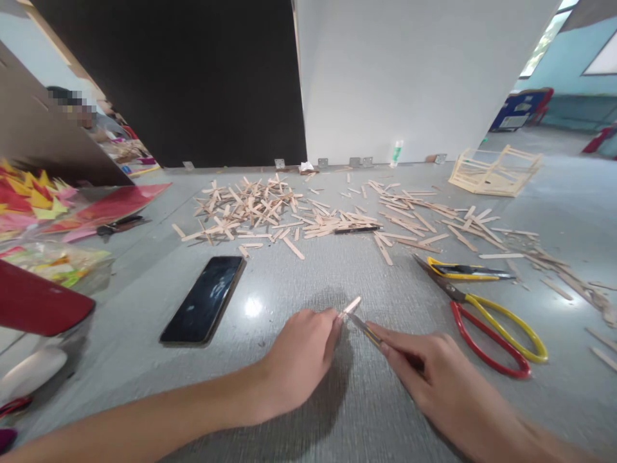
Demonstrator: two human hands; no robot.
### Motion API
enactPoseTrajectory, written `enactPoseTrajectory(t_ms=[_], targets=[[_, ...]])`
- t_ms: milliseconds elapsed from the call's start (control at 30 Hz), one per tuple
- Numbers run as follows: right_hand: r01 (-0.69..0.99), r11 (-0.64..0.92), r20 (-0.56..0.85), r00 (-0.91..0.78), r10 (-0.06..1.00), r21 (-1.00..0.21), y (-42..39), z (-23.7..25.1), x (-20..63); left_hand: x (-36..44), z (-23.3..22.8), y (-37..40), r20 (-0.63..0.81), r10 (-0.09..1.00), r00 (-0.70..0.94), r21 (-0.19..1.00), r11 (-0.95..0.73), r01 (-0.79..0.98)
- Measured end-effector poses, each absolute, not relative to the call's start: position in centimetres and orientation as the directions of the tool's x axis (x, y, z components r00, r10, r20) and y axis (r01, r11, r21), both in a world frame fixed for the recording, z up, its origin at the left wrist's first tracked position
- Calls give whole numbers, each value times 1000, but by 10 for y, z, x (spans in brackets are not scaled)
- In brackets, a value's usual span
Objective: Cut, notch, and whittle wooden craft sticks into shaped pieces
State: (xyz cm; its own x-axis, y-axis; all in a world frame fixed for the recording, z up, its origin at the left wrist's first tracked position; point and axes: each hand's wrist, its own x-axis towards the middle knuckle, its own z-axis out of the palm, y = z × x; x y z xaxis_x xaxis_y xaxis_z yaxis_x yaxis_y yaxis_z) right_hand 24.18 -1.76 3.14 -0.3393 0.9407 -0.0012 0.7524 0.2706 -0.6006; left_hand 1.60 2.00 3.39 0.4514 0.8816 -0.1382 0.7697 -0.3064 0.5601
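Observation:
Between the fingers of my left hand (pixel 308 347) is a popsicle stick (pixel 353 305), its far end poking out up and to the right. My right hand (pixel 434 370) is closed around a utility knife (pixel 367 329). The knife's blade meets the stick close to my left fingertips; whether it has cut in I cannot tell. Right of my right hand lie scissors (pixel 463 297) with one red and one yellow handle. Just behind them is a yellow-and-black cutter (pixel 470 270). A dark phone (pixel 205 301) lies flat to the left of my left hand.
Behind my hands, loose popsicle sticks (pixel 250 209) spread in heaps, with a black pen (pixel 359 229) among them. A small stick frame (pixel 496 172) stands at back right. A glue stick (pixel 396 153) is by the upright white board (pixel 385 77). Red-yellow paper (pixel 36 193) lies left.

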Motion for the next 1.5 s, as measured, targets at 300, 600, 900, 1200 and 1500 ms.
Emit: enactPoseTrajectory(t_ms=[300, 600, 900, 1200, 1500], targets=[[760, 312, 73, -331, 941, -571, -20, 31, 240, 12, 36, 28, -147, 859, 490, 616, -308, 725], [766, 347, 122, -336, 934, -541, -21, 31, 240, 6, 42, 35, -152, 828, 540, 697, -297, 653], [785, 309, 71, -322, 944, -537, -23, 24, 244, 5, 41, 37, -139, 815, 563, 715, -311, 626], [817, 395, 192, -346, 918, -420, -27, 26, 239, 9, 34, 26, -115, 847, 519, 652, -330, 683], [787, 328, 65, -346, 936, -523, -19, 32, 238, 14, 30, 22, -111, 868, 485, 584, -338, 738]])
